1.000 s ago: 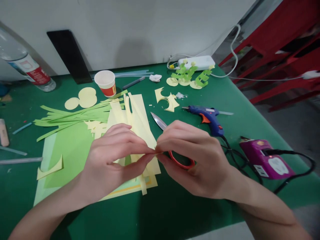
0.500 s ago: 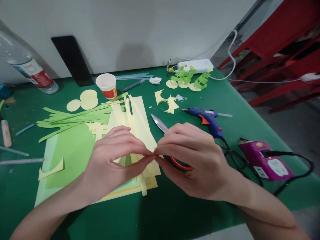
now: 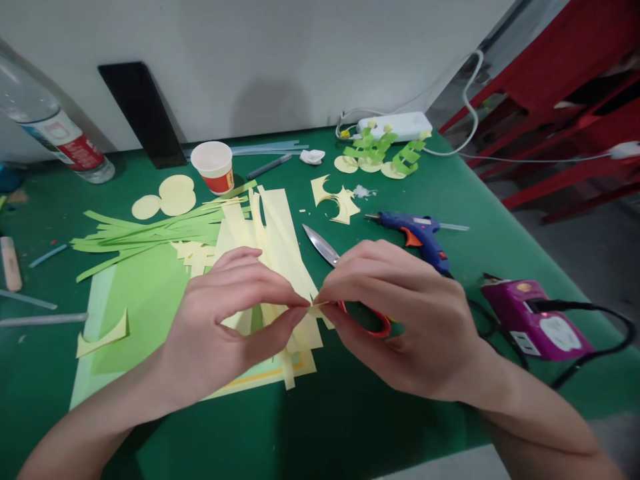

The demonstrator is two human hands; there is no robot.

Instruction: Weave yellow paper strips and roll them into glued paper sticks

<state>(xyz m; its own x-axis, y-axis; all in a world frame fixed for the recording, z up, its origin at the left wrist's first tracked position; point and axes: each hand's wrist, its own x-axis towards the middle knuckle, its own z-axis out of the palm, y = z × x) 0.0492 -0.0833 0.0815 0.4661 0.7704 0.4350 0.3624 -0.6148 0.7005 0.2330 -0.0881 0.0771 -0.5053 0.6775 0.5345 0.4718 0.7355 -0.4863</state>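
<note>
Between my fingertips is a small piece of pale yellow paper (image 3: 317, 308), mostly hidden by the fingers. My left hand (image 3: 227, 320) pinches one end of it between thumb and forefinger, and my right hand (image 3: 400, 320) pinches the other. Under my hands lie yellow paper strips (image 3: 270, 247) on top of yellow and green paper sheets (image 3: 145, 313). Scissors (image 3: 323, 245) with red handles rest on the table, partly covered by my right hand. Cut yellow paper pieces (image 3: 193, 255) lie close to my left hand.
A blue glue gun (image 3: 417, 230) and a purple power adapter (image 3: 537, 320) with a black cord are on the right. Behind stand green paper curls on yellow discs (image 3: 370, 150), a paper cup (image 3: 213, 167) and a bottle (image 3: 70, 140). Green strips (image 3: 150, 230) spread at left.
My fingertips have drawn slightly apart, the right hand shifting a little to the right, so that the small yellow paper piece now shows between them. The view has shifted slightly.
</note>
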